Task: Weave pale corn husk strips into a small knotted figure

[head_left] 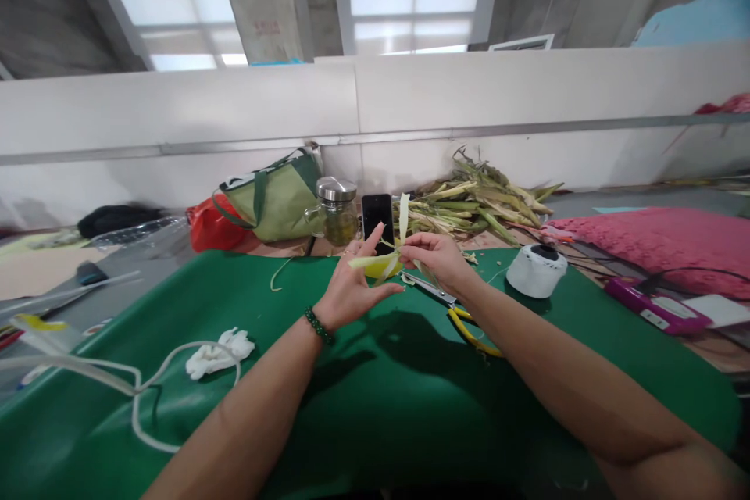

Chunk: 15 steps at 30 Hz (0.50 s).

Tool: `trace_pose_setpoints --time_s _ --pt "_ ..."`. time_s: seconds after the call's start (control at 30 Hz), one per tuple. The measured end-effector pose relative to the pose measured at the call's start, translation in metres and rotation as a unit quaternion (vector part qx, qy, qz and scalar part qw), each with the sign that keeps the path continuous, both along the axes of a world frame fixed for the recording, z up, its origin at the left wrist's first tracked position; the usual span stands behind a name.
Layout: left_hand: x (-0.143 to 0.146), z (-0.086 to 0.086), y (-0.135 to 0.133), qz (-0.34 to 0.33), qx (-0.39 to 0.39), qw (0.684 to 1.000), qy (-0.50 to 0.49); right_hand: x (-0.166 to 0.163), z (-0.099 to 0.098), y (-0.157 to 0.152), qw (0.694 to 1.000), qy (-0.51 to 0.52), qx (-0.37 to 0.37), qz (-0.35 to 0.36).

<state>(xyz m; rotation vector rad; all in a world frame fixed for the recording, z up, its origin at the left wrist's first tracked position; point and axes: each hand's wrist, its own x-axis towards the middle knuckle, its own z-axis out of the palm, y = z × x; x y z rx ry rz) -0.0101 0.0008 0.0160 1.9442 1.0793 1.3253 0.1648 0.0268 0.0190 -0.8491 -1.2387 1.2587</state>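
Both my hands are raised over a green cloth [375, 398] and meet on pale green leaf strips [380, 256]. My left hand [351, 289], with a dark bead bracelet on the wrist, pinches the strips where they cross. My right hand [439, 258] is closed on the same strips from the right; one strip [403, 217] sticks straight up from the fingers. Under my right wrist lie yellow-handled pliers [469, 326] on the cloth.
A black phone [377, 220] stands upright behind my hands, beside a glass jar with a metal lid [336, 211] and a green bag [269, 199]. A pile of green husks [480, 199] lies at the back. A white spool [536, 269], a pink cushion [656, 238], a white tissue [216, 355].
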Motion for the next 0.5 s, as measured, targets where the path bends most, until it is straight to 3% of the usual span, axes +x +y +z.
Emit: trace_pose_setpoints --time_s 0.13,0.33,0.5 --pt "0.006 -0.010 0.002 -0.039 -0.095 0.994 -0.024 0.000 0.000 -0.003 0.998 -0.038 -0.019 0.044" --pt "0.010 -0.011 0.003 -0.033 -0.130 0.990 -0.042 0.001 0.004 -0.010 0.976 -0.172 0.071 0.111" --pt "0.013 -0.005 -0.001 -0.115 -0.249 0.955 -0.111 0.001 0.002 -0.012 0.973 -0.190 0.080 0.102"
